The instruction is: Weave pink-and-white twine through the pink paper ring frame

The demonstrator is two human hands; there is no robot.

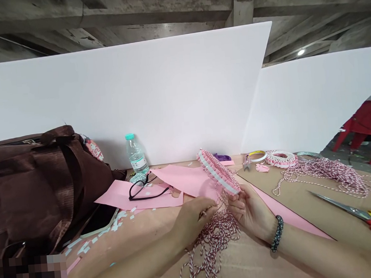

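My right hand (247,209) is closed on the lower end of a pink ruffled ring (218,170), which is tilted up and has a white strip along its side. Red-and-white twisted cord is wound along the ring's far edge. Just left of it, my left hand (196,219) has its fingers curled together at the cord (213,244). That cord hangs below the ring and lies in a loose tangle between my forearms. The fingertips of my left hand are partly hidden.
Glasses (147,191) lie on pink paper (182,178) by a water bottle (136,153). A brown bag (31,181) stands left. At right are scissors (345,208), a cord heap (332,174), a wrapped ring (281,159) and a tape roll (258,156). White panels (137,95) rise behind.
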